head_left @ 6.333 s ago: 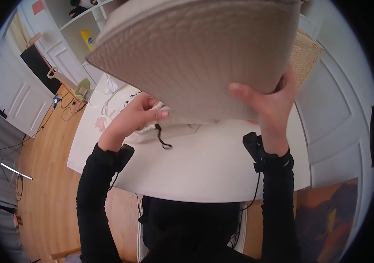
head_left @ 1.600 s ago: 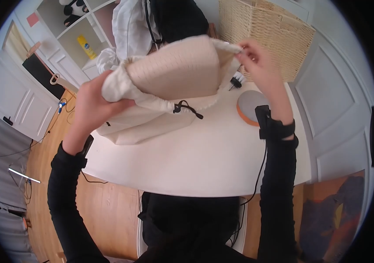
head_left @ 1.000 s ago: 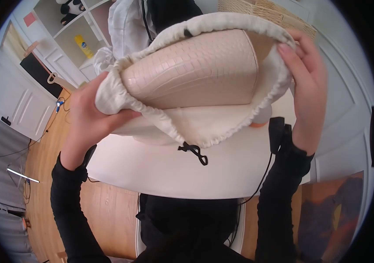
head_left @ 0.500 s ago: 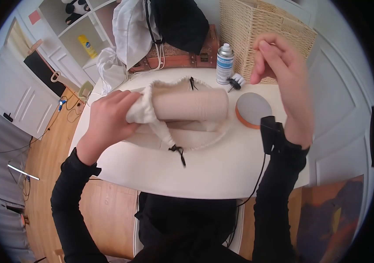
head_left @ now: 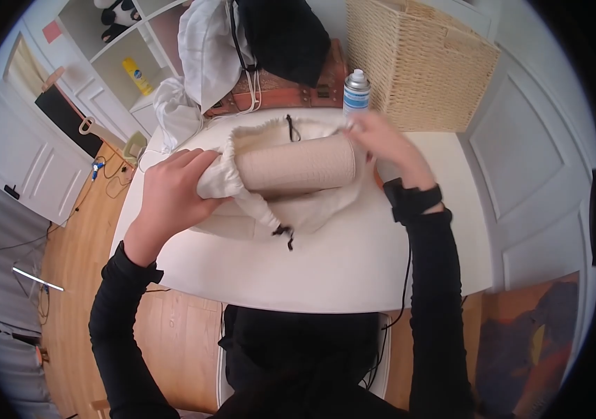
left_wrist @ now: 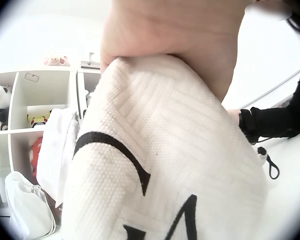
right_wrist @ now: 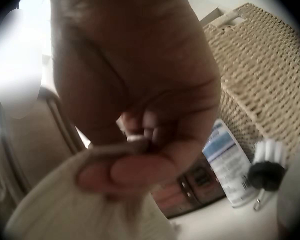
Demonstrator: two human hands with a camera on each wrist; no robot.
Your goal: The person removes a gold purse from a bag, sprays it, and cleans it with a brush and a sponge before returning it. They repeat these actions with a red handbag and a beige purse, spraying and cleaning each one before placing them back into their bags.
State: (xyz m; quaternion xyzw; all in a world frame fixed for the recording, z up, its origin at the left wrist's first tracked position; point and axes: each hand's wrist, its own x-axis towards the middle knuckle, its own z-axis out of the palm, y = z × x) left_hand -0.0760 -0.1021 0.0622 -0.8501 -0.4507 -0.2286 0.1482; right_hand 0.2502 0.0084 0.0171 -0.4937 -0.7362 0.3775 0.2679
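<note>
A beige handbag (head_left: 298,166) with a crocodile-like grain lies inside a cream cloth drawstring dust bag (head_left: 319,215), its upper side showing through the wide mouth. My left hand (head_left: 176,192) grips the gathered left end of that mouth, thumb toward me. At the right end, my right hand (head_left: 389,143) pinches the cloth rim; in the right wrist view, thumb and fingers (right_wrist: 140,171) close on its edge. A black cord (head_left: 285,234) hangs from the near rim. Black lettering (left_wrist: 117,150) marks the dust bag's outside in the left wrist view.
Behind stand a spray can (head_left: 356,92), a wicker basket (head_left: 437,70) and a reddish-brown chest (head_left: 277,91) with white and black cloth bags on it. A small brush (right_wrist: 267,172) stands beside the can. A grey disc with an orange rim is mostly hidden behind my right wrist.
Earlier the handbag was held up over the table; now it sits in the dust bag. The dust bag came down from its raised position. My right hand released the rim, then pinched it again.
</note>
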